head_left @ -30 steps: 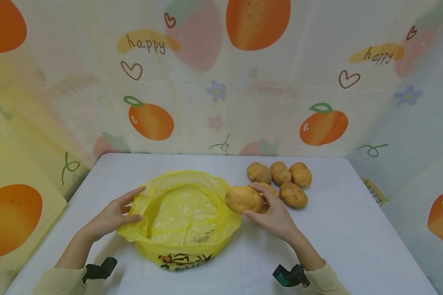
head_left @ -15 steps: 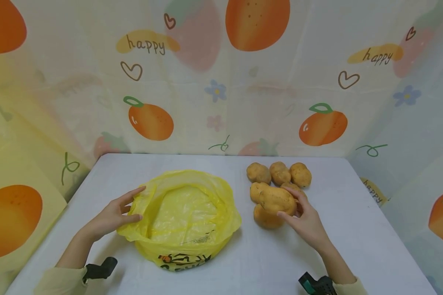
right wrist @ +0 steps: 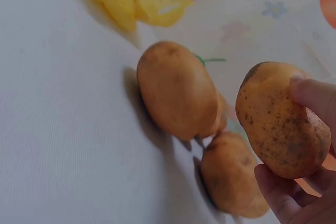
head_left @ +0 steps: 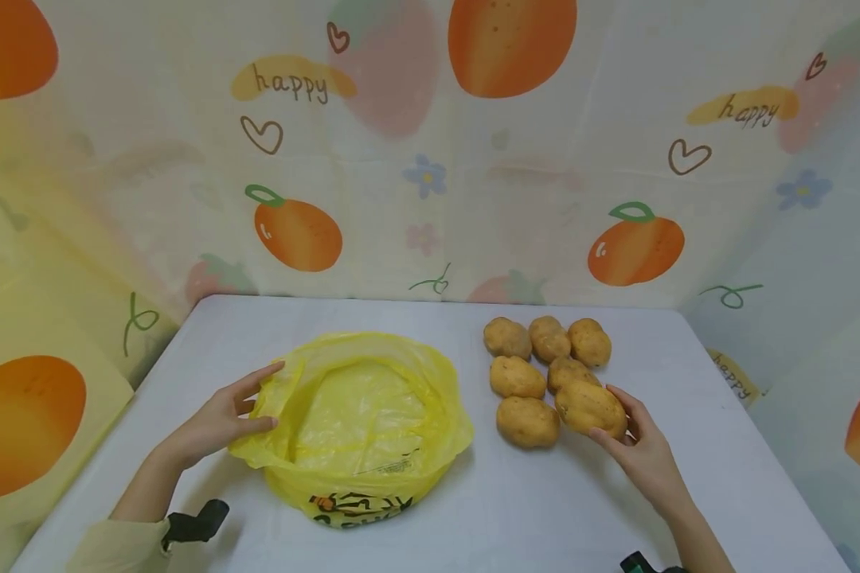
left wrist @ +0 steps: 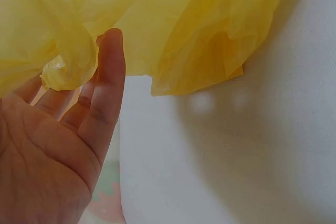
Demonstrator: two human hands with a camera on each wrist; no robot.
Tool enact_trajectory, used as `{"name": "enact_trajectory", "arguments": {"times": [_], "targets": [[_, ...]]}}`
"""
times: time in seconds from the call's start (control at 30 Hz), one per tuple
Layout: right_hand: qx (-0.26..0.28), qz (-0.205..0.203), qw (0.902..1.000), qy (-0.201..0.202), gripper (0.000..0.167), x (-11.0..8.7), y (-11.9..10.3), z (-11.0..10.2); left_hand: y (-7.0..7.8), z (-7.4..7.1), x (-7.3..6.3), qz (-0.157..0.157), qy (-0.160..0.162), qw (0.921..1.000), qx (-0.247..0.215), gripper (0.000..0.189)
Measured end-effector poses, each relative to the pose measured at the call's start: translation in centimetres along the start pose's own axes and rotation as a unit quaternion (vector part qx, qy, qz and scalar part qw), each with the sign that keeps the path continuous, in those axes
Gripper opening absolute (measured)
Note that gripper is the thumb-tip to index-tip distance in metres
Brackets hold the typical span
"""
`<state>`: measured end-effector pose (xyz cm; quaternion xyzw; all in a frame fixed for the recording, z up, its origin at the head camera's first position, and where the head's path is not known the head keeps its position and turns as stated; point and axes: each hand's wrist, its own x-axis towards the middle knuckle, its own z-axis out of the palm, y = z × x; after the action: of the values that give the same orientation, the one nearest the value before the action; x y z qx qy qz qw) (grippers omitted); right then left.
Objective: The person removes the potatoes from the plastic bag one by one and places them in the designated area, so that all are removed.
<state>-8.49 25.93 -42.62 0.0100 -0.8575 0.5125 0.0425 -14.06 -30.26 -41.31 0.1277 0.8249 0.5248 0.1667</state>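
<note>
A yellow plastic bag stands with its mouth spread wide, dark print on its front. My left hand rests against the bag's left rim, fingers and thumb apart; in the left wrist view the straight fingers touch the crumpled film. My right hand grips a potato between thumb and fingers. That potato shows dark specks in the right wrist view and is held off the table, in front of another potato. Left of it lies a large potato.
Behind that one is a potato, and a back row holds further potatoes. All sit on the white-covered table, right of the bag. A patterned cloth backdrop rises behind the table's far edge.
My right hand has carried the potato from beside the bag's right rim rightward to the near right of the potato group. The left hand and bag have stayed in place.
</note>
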Motion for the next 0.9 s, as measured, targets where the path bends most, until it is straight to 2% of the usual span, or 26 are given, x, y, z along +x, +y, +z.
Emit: {"name": "enact_trajectory", "arguments": {"times": [0.27,0.53,0.9], "targets": [[-0.041,0.023,0.9989,0.01,0.07,-0.5,1.7,-1.2,0.2,0.1,0.1,-0.007,0.001,0.9999,0.007,0.079],[-0.096,0.058,0.9935,-0.021,0.072,0.1,2.5,-1.8,0.3,0.0,0.2,-0.004,0.003,0.9999,0.01,0.079],[-0.099,0.085,0.9898,-0.057,0.069,0.3,3.5,-1.8,0.5,-0.4,0.8,0.004,-0.001,0.9999,0.014,0.08]]}}
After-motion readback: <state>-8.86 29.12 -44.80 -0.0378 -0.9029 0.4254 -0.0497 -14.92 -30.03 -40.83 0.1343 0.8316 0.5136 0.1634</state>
